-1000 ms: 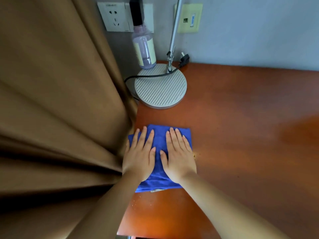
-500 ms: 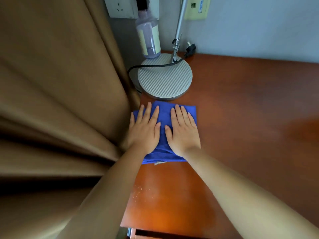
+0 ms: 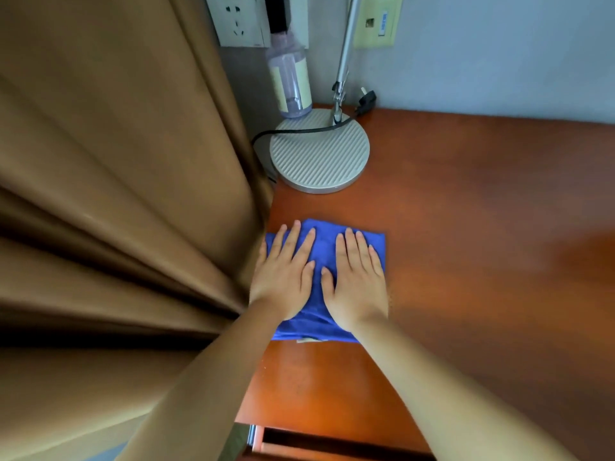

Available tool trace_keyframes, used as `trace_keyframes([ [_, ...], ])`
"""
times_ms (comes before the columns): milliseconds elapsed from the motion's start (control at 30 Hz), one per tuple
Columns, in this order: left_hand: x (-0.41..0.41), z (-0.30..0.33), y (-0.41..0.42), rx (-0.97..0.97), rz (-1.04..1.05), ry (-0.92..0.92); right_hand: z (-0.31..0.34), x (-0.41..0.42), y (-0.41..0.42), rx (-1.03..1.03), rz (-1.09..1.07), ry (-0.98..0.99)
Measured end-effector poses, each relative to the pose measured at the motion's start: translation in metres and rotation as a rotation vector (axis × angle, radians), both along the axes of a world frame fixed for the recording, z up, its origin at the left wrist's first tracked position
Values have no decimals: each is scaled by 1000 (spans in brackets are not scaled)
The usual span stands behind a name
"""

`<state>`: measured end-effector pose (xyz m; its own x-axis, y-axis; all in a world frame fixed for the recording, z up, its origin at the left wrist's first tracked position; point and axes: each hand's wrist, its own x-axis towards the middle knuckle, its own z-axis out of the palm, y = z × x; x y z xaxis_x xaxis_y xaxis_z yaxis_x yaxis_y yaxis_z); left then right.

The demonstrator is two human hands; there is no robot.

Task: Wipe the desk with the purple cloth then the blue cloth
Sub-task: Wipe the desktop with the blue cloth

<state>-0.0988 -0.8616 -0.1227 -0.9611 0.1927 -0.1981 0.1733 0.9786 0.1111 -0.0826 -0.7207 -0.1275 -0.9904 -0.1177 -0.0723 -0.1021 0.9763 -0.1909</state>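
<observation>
Blue cloth [image 3: 324, 242] lies folded flat on the desk [image 3: 466, 227], near the desk's left edge, at about 6 o'clock from the lamp base [image 3: 319, 154] and apart from it. Left hand [image 3: 283, 277] presses palm-down on the cloth's left half, fingers straight and slightly spread, gripping nothing. Right hand [image 3: 357, 282] presses palm-down on the right half, fingers straight and close together, thumb angled toward the left hand; thumbs nearly touch at centre. Both forearms enter from 6 o'clock. A small pale tag shows at the cloth's near edge. Brown curtain [image 3: 116, 194] hangs at 9 o'clock, its folds touching the left hand's outer side. Lamp base is round, ribbed and pale, with a metal stem [image 3: 346, 44] rising at 12 o'clock and a black cable [image 3: 299, 130] crossing its top. Clear bottle [image 3: 291, 81] with a pale label stands at the base's 11 o'clock. Wall socket [image 3: 238, 19] sits above it, at 12 o'clock. Purple cloth: not in view.
</observation>
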Motion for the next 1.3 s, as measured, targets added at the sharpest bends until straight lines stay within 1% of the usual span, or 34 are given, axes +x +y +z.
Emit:
trace_keyframes([
  [167,-41,-6,4,-9,49,30,-1,-48,5,-20,40,13],
  [267,-44,-8,3,10,71,32,-3,-57,7,-13,70,8],
  [400,-5,-6,1,2,78,-14,-4,-22,7,1,105,-27],
  [533,43,-1,-5,-15,53,-54,-2,28,1,-6,59,-42],
  [667,61,-3,-8,24,43,-32,-2,47,1,8,73,-15],
  [833,32,1,-8,33,30,-36,-4,22,-3,10,52,10],
  [1067,-25,-7,-5,43,73,24,-6,-34,-7,-23,40,42],
  [1167,-32,-9,-5,33,82,22,-9,-43,-7,-34,37,48],
  [1300,-25,-8,-6,16,57,9,-9,-34,-6,-12,45,32],
])
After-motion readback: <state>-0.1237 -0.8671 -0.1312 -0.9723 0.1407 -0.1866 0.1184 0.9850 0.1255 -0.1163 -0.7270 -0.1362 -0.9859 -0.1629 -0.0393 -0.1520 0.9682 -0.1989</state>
